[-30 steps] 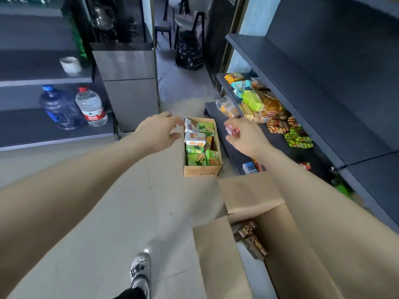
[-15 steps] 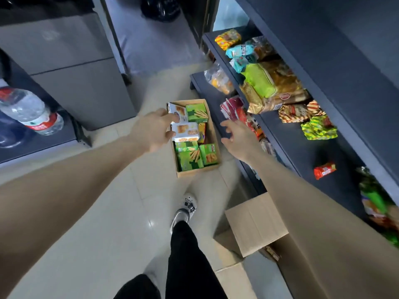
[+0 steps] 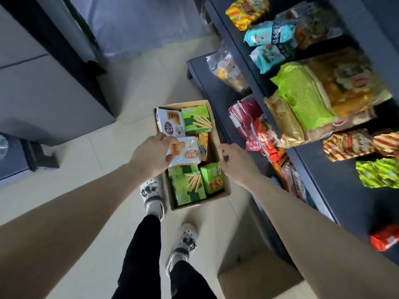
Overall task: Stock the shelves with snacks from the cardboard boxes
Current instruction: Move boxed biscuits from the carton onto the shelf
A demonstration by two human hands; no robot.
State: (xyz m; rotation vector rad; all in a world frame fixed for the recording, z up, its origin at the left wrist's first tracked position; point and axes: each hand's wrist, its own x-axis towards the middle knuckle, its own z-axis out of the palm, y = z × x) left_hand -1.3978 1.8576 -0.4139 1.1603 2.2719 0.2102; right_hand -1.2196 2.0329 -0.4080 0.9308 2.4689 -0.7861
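Both grips have dropped to the cardboard box on the floor. The left grip pinches the end of a white cracker pack lying on top of the green biscuit-stick boxes. The right grip curls at the box's rim just beside it; whether it holds the rim I cannot tell. The pack looks light, with slippery film and brittle contents, so it is best taken gently across its short sides. The shelf lies beyond the right grip.

An open cardboard box holding green snack cartons and a white pack stands just beside dark, bag-laden shelves.
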